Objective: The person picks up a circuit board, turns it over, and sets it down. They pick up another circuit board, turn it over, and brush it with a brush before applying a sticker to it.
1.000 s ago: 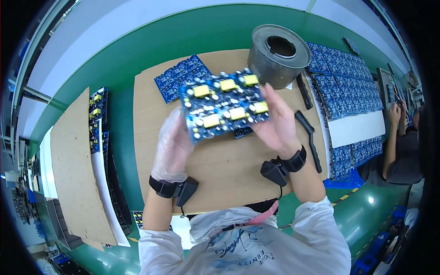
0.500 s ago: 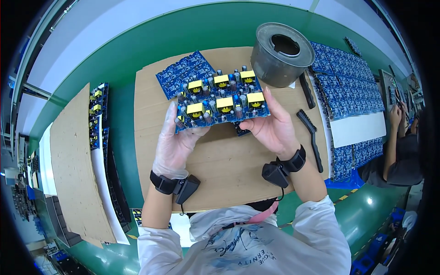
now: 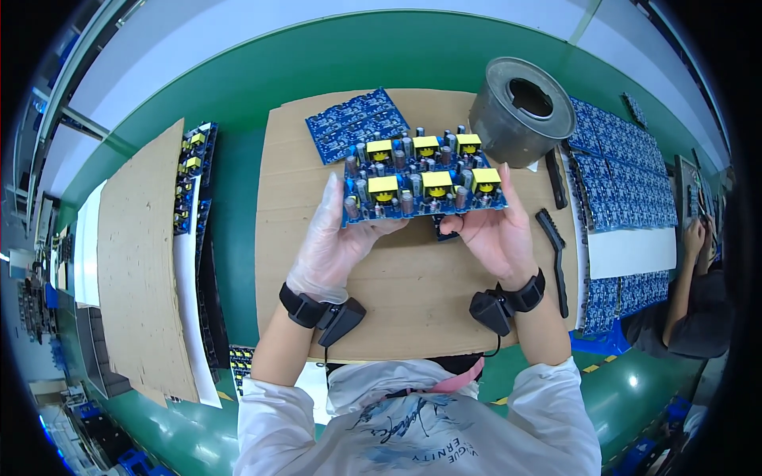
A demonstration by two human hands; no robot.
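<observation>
A blue circuit board (image 3: 424,176) with several yellow transformers and upright capacitors is held up over the cardboard. My left hand (image 3: 336,245), in a clear glove, grips its left edge from below. Bare, my right hand (image 3: 499,239) holds its right edge, thumb up along the side and fingers curled underneath. Part of a small dark piece (image 3: 446,228) shows beneath the board near my right fingers; what it is I cannot make out. Behind the held board, a flat blue panel of circuit boards (image 3: 354,125) lies tilted on the cardboard (image 3: 397,305).
A round metal can (image 3: 520,119) with a hole in its top stands at the back right. Nearby lie a black brush (image 3: 553,258) and another black handle (image 3: 556,181). Stacked blue panels (image 3: 623,174) fill the right side. Cardboard and boards (image 3: 143,262) stand left. A co-worker's arm (image 3: 689,262) is far right.
The whole scene has shifted rightward in view. The circuit board remains in both hands and now faces me a little more squarely, its tilt reduced.
</observation>
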